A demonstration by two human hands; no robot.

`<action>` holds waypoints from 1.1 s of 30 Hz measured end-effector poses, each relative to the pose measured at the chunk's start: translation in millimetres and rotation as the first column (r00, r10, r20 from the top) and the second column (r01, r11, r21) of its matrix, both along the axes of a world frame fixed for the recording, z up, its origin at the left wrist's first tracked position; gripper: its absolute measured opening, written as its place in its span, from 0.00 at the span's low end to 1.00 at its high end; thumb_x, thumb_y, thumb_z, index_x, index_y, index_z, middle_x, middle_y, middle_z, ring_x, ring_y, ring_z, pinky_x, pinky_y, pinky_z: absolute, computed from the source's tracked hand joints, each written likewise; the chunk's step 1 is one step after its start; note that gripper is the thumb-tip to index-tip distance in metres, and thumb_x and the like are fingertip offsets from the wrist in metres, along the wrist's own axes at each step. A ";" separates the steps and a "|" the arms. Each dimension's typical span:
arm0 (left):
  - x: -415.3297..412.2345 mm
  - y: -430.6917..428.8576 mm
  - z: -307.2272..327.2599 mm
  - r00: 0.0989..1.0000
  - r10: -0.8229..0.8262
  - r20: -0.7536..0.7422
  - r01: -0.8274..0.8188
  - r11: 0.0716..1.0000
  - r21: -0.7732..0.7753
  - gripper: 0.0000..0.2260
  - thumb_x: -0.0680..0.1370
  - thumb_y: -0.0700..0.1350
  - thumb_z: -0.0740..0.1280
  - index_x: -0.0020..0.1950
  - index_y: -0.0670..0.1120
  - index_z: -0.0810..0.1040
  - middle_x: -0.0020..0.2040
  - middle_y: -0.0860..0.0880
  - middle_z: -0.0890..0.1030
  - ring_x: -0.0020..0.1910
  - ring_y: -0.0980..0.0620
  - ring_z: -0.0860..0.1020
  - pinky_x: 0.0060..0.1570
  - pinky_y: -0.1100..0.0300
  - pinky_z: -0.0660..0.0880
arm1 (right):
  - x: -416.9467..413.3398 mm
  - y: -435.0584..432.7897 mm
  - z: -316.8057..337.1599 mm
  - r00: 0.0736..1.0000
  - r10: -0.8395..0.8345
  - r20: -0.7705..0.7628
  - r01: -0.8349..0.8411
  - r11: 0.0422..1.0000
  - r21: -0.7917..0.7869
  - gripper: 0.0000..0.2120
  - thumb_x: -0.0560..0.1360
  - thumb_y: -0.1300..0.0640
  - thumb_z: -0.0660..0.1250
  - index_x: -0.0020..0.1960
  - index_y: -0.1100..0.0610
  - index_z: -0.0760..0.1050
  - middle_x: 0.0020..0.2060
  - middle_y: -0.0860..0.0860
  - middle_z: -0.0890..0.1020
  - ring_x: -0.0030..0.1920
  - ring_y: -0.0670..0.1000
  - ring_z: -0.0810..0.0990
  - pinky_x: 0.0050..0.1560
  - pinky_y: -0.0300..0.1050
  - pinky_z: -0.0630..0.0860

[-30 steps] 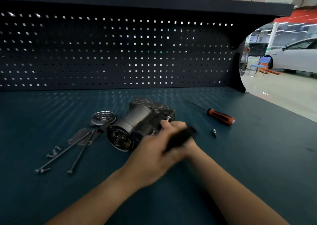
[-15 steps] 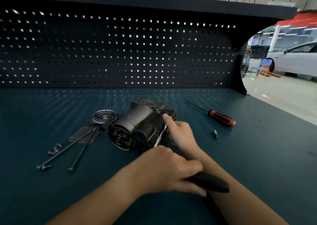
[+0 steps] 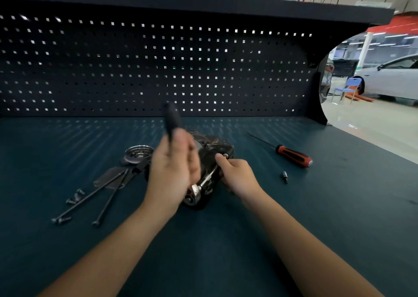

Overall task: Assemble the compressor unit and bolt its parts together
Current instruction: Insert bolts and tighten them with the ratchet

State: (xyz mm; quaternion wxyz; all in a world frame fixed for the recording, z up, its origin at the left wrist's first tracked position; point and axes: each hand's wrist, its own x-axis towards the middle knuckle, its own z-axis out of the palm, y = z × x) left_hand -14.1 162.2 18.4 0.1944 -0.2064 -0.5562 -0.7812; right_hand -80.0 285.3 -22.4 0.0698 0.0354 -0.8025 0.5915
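The dark metal compressor (image 3: 218, 146) lies on its side mid-bench, partly hidden by both hands. My left hand (image 3: 172, 172) grips the black handle (image 3: 172, 119) of a ratchet wrench, which points up and away and is blurred. The ratchet's chrome head (image 3: 195, 192) sits at the compressor's near end. A chrome extension bar (image 3: 209, 176) runs from it up to a bolt (image 3: 225, 155) on the housing. My right hand (image 3: 237, 175) pinches that bar against the compressor's right side.
Left of the compressor lie a round metal plate (image 3: 139, 153), a flat gasket plate (image 3: 110, 179), two long bolts (image 3: 90, 197) and short bolts (image 3: 75, 198). To the right are an orange-black screwdriver (image 3: 294, 157) and a small socket bit (image 3: 284, 176). A pegboard (image 3: 158, 70) walls the back.
My left hand has swung the ratchet handle from low near me, up and over to the far side. My right hand has stayed on the bar at the compressor.
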 end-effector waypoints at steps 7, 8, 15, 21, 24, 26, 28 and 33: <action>15.3 19.4 -26.2 0.816 -0.298 -0.495 -0.428 0.265 -0.864 0.18 0.71 0.63 0.61 0.48 0.50 0.73 0.37 0.46 0.81 0.37 0.44 0.79 0.33 0.57 0.69 | 2.7 -1.7 0.7 0.998 -0.056 -0.026 0.058 0.992 0.108 0.24 0.77 0.49 0.60 0.26 0.57 0.61 0.21 0.49 0.64 0.27 0.50 0.65 0.30 0.44 0.61; 16.7 19.8 -24.8 0.838 -0.264 -0.478 -0.380 0.347 -0.858 0.17 0.71 0.64 0.61 0.47 0.51 0.72 0.38 0.47 0.81 0.37 0.46 0.79 0.34 0.57 0.68 | 3.2 -4.7 2.3 0.998 -0.067 -0.016 0.069 0.991 0.119 0.22 0.78 0.50 0.60 0.28 0.59 0.65 0.23 0.50 0.65 0.30 0.52 0.67 0.32 0.44 0.60; 0.6 -8.4 -2.4 0.975 0.081 0.209 -0.148 0.931 0.333 0.20 0.76 0.63 0.56 0.36 0.48 0.64 0.20 0.54 0.61 0.18 0.58 0.59 0.19 0.67 0.61 | 0.6 -3.9 2.8 0.999 -0.035 -0.028 0.037 0.994 0.106 0.22 0.78 0.49 0.57 0.29 0.57 0.60 0.24 0.48 0.63 0.25 0.47 0.61 0.25 0.40 0.59; 8.9 11.8 -9.9 0.984 0.036 -0.173 -0.087 0.951 -0.295 0.15 0.72 0.60 0.64 0.40 0.49 0.70 0.26 0.54 0.73 0.25 0.59 0.71 0.25 0.66 0.68 | 3.1 6.5 -1.0 0.999 0.050 -0.008 -0.049 0.993 0.108 0.19 0.79 0.53 0.58 0.31 0.59 0.64 0.24 0.47 0.67 0.24 0.44 0.64 0.26 0.37 0.63; 15.9 30.5 -33.7 0.844 -0.219 -0.489 -0.410 0.323 -0.853 0.16 0.73 0.62 0.58 0.47 0.51 0.70 0.39 0.46 0.82 0.39 0.45 0.81 0.35 0.56 0.72 | 6.5 8.8 -3.8 0.999 0.037 0.019 -0.039 0.996 0.086 0.21 0.78 0.53 0.59 0.27 0.55 0.61 0.20 0.45 0.67 0.24 0.45 0.67 0.31 0.39 0.66; 16.8 35.4 -37.5 0.750 -0.300 -0.589 -0.571 0.153 -0.806 0.20 0.74 0.63 0.56 0.44 0.47 0.73 0.36 0.44 0.82 0.35 0.42 0.80 0.31 0.57 0.69 | 3.8 6.3 -3.1 1.000 -0.003 0.023 0.003 1.000 0.011 0.23 0.77 0.46 0.60 0.27 0.56 0.61 0.22 0.50 0.65 0.26 0.49 0.64 0.32 0.44 0.63; 15.8 28.0 -33.8 0.806 -0.219 -0.550 -0.473 0.319 -0.821 0.23 0.72 0.65 0.56 0.49 0.47 0.76 0.39 0.46 0.83 0.39 0.44 0.81 0.35 0.56 0.73 | 1.8 3.9 -1.4 1.000 -0.012 0.014 0.011 0.999 0.036 0.24 0.77 0.45 0.61 0.27 0.57 0.63 0.23 0.49 0.67 0.26 0.49 0.65 0.32 0.43 0.64; 14.9 14.7 -10.1 0.985 0.112 -0.133 -0.133 0.978 -0.161 0.13 0.73 0.60 0.62 0.40 0.50 0.69 0.24 0.58 0.72 0.23 0.64 0.68 0.25 0.72 0.65 | 2.5 4.5 -4.1 1.000 0.016 0.003 -0.016 0.999 0.050 0.21 0.77 0.51 0.62 0.29 0.56 0.61 0.22 0.47 0.66 0.25 0.46 0.65 0.29 0.40 0.64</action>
